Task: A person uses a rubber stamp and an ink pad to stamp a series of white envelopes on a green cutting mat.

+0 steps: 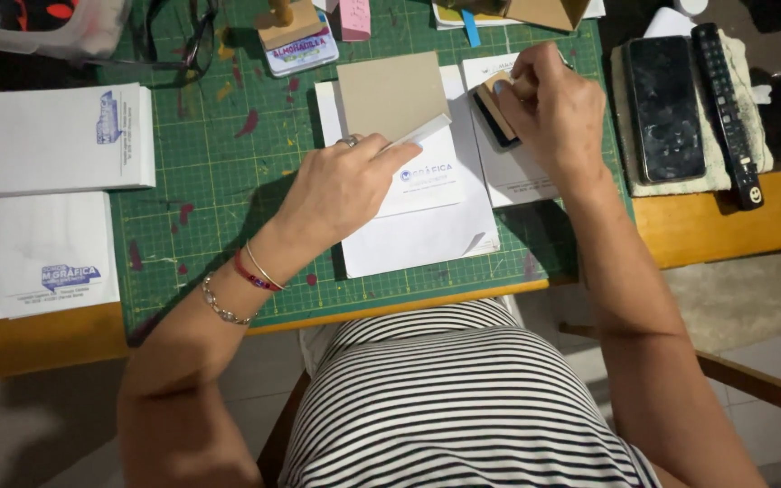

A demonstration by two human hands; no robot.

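Near the front edge of the green cutting mat (pixel 219 208), your left hand (pixel 341 185) pins the light, flexible paper pad (pixel 427 194), fingers flat. Farther back, your right hand (pixel 549 108) closes around the rigid wooden stamp (pixel 496 113); grip its sides.

One view only, from the camera on my head. It looks almost straight down at the worktop (pixel 680 226), close in. My striped shirt (pixel 463 398) fills the bottom edge, both forearms run up into frame, the green cutting mat (pixel 219 172) sits centre-top.
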